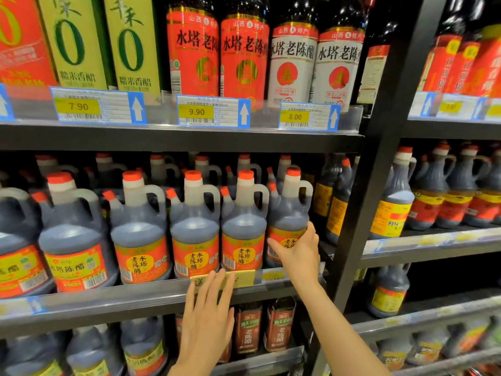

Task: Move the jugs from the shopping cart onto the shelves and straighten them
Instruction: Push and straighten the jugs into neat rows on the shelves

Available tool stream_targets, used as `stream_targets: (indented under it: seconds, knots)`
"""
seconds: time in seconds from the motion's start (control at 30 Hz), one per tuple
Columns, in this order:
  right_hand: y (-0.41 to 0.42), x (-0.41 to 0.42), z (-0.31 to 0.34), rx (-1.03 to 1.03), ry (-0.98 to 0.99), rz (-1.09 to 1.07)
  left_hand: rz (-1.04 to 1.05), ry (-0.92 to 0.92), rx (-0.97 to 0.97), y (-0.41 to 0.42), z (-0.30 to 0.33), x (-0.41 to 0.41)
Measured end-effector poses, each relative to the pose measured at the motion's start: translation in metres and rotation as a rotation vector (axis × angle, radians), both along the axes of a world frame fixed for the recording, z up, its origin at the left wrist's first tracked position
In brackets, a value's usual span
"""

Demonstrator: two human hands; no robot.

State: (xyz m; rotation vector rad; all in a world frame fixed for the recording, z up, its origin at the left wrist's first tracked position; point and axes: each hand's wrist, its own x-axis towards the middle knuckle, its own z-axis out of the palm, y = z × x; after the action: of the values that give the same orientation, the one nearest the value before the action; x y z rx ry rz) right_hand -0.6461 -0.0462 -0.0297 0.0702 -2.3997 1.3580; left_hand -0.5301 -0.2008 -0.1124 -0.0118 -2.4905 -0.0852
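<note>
A row of dark vinegar jugs with red caps and orange labels stands along the middle shelf [108, 297]. My right hand [298, 253] grips the lower body of the rightmost jug [288, 213], thumb on its right side and fingers across its label; the jug stands upright at the end of the row. Next to it on the left stands another jug [244, 226]. My left hand [207, 316] is flat with straight fingers, its fingertips at the shelf's front rail just below that jug. The shopping cart is out of view.
Above, a shelf holds tall bottles and cartons behind price tags [212, 112]. A black upright post [371, 185] borders the jug row on the right, with more jugs [393, 210] beyond it. The shelf below carries further jugs and brown tins [248, 329].
</note>
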Motion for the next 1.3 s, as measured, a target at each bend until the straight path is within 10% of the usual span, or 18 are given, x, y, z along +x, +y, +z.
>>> stream_targets:
  seconds: [0.77, 1.3]
  knots:
    - [-0.008, 0.086, -0.031, -0.150, 0.133, -0.044, 0.187, -0.176, 0.004, -0.024, -0.021, 0.059]
    - [-0.140, 0.200, -0.178, -0.010, -0.472, 0.405, 0.655, -0.303, 0.614, -0.165, -0.115, 0.214]
